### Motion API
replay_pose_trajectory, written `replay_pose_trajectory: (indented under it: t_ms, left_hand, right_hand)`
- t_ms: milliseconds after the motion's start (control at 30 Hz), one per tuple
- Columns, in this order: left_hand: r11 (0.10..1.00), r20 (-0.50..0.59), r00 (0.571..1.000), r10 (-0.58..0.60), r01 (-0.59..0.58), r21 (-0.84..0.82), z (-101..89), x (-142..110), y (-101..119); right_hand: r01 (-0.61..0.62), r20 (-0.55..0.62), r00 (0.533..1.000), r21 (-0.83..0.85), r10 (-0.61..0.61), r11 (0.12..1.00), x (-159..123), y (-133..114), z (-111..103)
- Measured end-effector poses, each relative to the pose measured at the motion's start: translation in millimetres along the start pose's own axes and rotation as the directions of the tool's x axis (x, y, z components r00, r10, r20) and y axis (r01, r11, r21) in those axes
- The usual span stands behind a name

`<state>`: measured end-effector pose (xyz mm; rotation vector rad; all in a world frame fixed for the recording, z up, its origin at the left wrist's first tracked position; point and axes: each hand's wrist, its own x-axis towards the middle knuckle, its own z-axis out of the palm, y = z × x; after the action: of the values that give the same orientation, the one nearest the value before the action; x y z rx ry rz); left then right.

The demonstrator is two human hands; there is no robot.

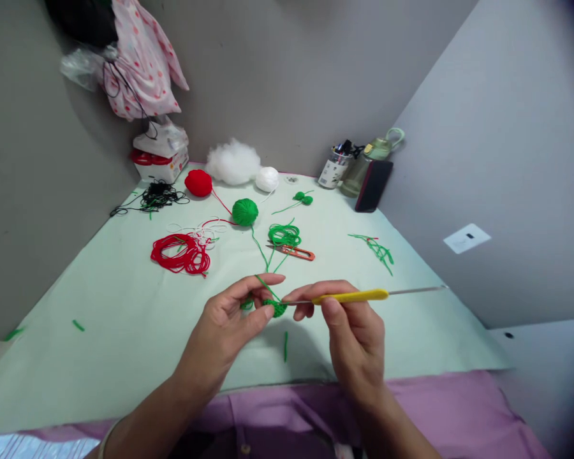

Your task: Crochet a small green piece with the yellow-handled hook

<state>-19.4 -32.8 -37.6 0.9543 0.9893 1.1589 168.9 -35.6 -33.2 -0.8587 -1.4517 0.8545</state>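
Observation:
My left hand (234, 319) pinches a small green crochet piece (278, 309) between thumb and fingers, above the table's front part. A strand of green yarn (266, 288) runs over its raised index finger. In my right hand (356, 325) is a crochet hook (354, 296) with a yellow handle and metal ends, lying nearly level. Its left tip meets the green piece; whether it is inside a stitch I cannot tell. Beyond my hands sits a green yarn ball (245, 212), with a strand leading down toward my left hand.
Orange thread snips (297, 253) lie by a green yarn coil (285, 234). Further left are a red yarn coil (182, 254), a red ball (198, 183) and black yarn (157, 196). White stuffing (234, 162), a bottle (358, 175) and a phone (374, 186) stand along the back.

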Motion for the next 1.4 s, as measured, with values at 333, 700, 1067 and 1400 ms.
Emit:
replay_pose_trajectory:
  t_ms: [333,700,1067,1400]
  left_hand:
    - [0.993,-0.068,0.995,0.069,-0.061,0.103,10.2,-2,0]
    - [0.892,0.079,0.977,-0.198,0.213,-0.398,10.3,4,8]
    - [0.945,0.01,0.993,-0.119,0.116,-0.307,17.9,1,5]
    - [0.929,0.072,0.985,-0.157,0.172,-0.328,11.2,4,7]
  right_hand:
    - [0.414,0.202,0.91,-0.373,-0.363,0.83,-4,7,-4]
    - [0.2,-0.077,0.974,-0.129,-0.211,0.971,-3,4,2]
    - [0.385,0.178,0.923,-0.406,-0.342,0.829,-6,3,5]
    - [0.068,-0.054,0.997,0.093,-0.063,0.993,5,1,7]
